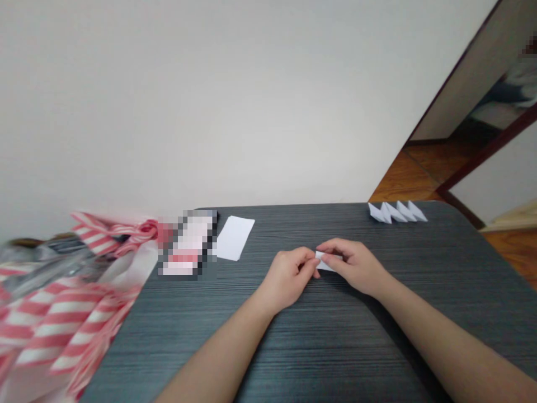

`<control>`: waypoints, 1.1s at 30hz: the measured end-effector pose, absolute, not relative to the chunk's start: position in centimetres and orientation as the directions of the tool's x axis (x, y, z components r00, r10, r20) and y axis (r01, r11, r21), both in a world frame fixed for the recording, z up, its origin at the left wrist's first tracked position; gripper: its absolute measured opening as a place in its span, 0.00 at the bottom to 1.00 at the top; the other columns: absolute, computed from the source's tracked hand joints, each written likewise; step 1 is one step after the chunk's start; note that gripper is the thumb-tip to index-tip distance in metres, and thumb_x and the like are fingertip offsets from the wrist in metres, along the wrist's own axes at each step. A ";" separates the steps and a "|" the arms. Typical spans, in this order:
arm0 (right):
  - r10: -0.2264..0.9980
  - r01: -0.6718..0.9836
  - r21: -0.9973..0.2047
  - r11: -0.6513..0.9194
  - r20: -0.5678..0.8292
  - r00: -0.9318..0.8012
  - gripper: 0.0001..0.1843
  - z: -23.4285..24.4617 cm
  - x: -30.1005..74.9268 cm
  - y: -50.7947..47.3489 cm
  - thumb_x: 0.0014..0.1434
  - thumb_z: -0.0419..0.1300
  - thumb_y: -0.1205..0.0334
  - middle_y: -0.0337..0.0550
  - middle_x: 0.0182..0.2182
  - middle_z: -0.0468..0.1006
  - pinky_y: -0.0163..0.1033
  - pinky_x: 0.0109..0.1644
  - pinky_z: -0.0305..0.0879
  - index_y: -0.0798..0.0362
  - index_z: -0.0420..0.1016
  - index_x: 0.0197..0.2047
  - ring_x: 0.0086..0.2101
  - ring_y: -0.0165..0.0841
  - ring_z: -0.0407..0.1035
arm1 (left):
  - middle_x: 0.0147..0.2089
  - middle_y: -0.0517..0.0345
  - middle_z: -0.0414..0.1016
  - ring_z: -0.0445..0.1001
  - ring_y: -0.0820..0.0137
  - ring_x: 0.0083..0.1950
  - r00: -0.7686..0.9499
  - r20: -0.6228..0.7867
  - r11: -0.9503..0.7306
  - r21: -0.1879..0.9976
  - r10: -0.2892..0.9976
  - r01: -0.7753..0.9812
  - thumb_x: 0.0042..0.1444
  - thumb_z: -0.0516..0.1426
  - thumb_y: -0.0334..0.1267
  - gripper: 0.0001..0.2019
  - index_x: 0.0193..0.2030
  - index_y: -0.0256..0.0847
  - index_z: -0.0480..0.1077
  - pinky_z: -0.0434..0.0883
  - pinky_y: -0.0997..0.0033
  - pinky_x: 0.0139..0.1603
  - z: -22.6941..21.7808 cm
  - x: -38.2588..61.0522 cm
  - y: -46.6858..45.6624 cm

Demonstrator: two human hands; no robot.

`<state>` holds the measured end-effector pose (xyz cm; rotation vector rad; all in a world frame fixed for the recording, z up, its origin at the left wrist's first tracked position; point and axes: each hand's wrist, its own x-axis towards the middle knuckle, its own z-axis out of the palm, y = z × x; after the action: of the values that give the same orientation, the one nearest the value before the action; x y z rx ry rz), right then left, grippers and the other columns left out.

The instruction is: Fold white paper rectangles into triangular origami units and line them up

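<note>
Both my hands meet near the middle of a dark grey wood-grain table point(327, 347). My left hand point(291, 275) has its fingers curled and pinches the left end of a small folded white paper piece point(325, 261). My right hand point(356, 265) wraps over the same piece from the right, its fingers pressed on top. Most of the paper is hidden under the fingers.
A flat white paper slip point(235, 237) lies at the back of the table. A row of several folded white paper units point(396, 212) sits at the far right edge. A red-and-white striped plastic bag point(62, 313) hangs over the left side, beside a blurred-out object point(188, 242). A white wall stands behind.
</note>
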<state>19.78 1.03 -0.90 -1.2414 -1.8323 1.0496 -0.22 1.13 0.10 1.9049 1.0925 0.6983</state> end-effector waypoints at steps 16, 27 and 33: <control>0.927 0.422 -0.850 0.315 0.180 -0.329 0.06 -0.6 19.4 1.1 0.61 0.60 0.63 0.40 0.31 0.78 0.36 0.37 0.64 0.52 0.78 0.34 0.32 0.33 0.70 | 0.28 0.60 0.77 0.69 0.74 0.26 0.511 0.063 -0.333 0.824 0.857 0.457 0.65 0.52 0.39 0.15 0.29 0.40 0.74 0.60 0.76 0.30 0.3 0.0 1.0; 0.923 0.408 -0.852 0.328 0.198 -0.330 0.07 -0.2 19.2 1.2 0.61 0.59 0.66 0.40 0.30 0.77 0.37 0.39 0.64 0.52 0.76 0.32 0.33 0.33 0.70 | 0.28 0.60 0.78 0.69 0.74 0.26 0.518 0.062 -0.338 0.821 0.853 0.459 0.65 0.52 0.38 0.15 0.29 0.40 0.74 0.60 0.76 0.30 0.2 -0.1 1.1; 0.919 0.420 -0.842 0.337 0.197 -0.343 0.09 0.0 19.0 1.2 0.62 0.58 0.64 0.40 0.29 0.77 0.37 0.38 0.64 0.52 0.75 0.30 0.32 0.33 0.70 | 0.28 0.60 0.78 0.68 0.74 0.26 0.528 0.047 -0.328 0.828 0.848 0.454 0.65 0.52 0.38 0.15 0.29 0.39 0.74 0.59 0.76 0.29 0.3 -0.1 1.1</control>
<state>19.01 1.19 0.04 -1.1734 -1.9120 0.9185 -0.07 1.09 0.26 1.9651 1.0598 0.6228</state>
